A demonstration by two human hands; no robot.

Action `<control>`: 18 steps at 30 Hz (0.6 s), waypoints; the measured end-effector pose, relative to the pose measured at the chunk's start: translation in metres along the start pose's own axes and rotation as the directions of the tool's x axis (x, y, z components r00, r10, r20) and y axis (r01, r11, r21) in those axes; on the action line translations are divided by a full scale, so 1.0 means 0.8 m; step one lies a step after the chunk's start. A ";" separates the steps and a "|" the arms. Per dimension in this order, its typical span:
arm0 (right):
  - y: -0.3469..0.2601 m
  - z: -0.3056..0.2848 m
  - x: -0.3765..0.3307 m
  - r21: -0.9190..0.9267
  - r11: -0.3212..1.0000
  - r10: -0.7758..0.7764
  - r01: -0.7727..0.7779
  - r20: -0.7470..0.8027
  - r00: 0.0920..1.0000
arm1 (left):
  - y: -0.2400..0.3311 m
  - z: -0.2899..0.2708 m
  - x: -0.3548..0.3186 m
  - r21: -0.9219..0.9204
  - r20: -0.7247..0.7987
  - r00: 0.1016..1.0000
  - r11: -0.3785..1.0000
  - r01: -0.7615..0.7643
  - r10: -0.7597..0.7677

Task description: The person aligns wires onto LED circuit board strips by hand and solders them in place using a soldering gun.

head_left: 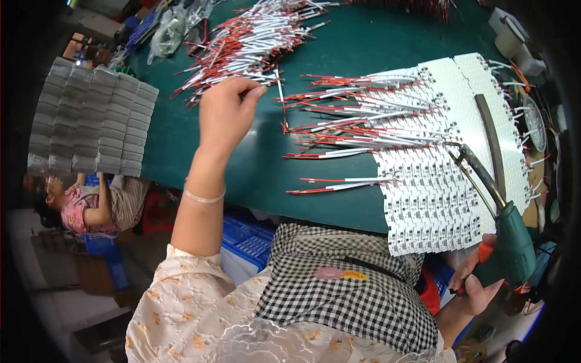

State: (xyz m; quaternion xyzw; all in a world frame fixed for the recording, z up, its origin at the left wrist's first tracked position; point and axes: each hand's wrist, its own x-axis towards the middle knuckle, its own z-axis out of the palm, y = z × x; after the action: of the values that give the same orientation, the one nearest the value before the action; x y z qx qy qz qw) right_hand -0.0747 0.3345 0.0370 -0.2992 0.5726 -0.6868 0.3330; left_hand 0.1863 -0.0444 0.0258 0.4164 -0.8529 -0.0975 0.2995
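My left hand (229,112) is pinched closed at the near edge of a heap of red and white wires (254,45). A red-and-white wire (280,94) hangs at its fingertips; the exact grip is partly hidden. At the lower right, my right hand (475,284) is wrapped round a green-handled soldering gun (511,248). The gun's metal tip reaches up to the white circuit boards (423,206), by the ends of the attached wires. Rows of red and white wire pairs (345,130) stick out leftward from these boards over the green table.
Grey stacked trays (91,121) stand left of the green table (254,193). A clear plastic bag (168,36) lies at the far left. A dark strip (490,142) rests on the boards. Another person (85,206) sits at the left. Blue crates (245,236) are below the table edge.
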 end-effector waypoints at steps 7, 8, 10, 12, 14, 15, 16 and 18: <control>0.009 0.016 0.011 0.032 0.998 -0.054 0.053 0.047 0.997 | -0.017 0.051 0.007 0.266 0.041 0.997 0.962 0.059 -0.072; 0.012 0.015 0.009 0.024 0.998 -0.065 0.065 0.031 0.997 | -0.017 0.046 0.004 0.210 0.136 0.984 0.974 0.083 -0.113; 0.019 0.006 0.005 0.019 0.998 -0.054 0.053 0.042 0.998 | -0.021 0.032 0.002 0.162 0.227 0.962 0.980 0.117 -0.153; 0.024 0.004 0.002 0.018 0.999 -0.039 0.039 -0.015 0.999 | -0.036 0.004 -0.006 0.071 0.272 0.957 0.994 0.084 -0.101; 0.029 0.000 0.003 0.031 0.999 -0.034 0.034 -0.003 0.999 | -0.058 -0.018 -0.007 0.100 0.243 0.967 0.994 0.049 -0.072; 0.030 -0.001 0.005 0.015 0.999 -0.030 0.030 -0.001 1.000 | -0.075 -0.022 -0.005 0.081 0.201 0.980 0.996 -0.035 0.018; 0.028 0.003 0.005 -0.004 1.000 -0.029 0.029 -0.006 1.000 | -0.085 -0.023 -0.001 0.061 0.158 0.981 0.990 -0.125 0.114; 0.022 0.009 0.006 -0.013 0.999 -0.037 0.037 -0.007 0.999 | -0.097 -0.017 0.008 0.020 0.186 0.978 0.995 -0.094 0.089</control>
State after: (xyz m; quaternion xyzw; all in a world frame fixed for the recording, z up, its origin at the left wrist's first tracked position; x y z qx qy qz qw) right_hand -0.0699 0.3245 0.0205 -0.3092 0.5726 -0.6904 0.3161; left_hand 0.2420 -0.0970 0.0073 0.3699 -0.8966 -0.1097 0.2171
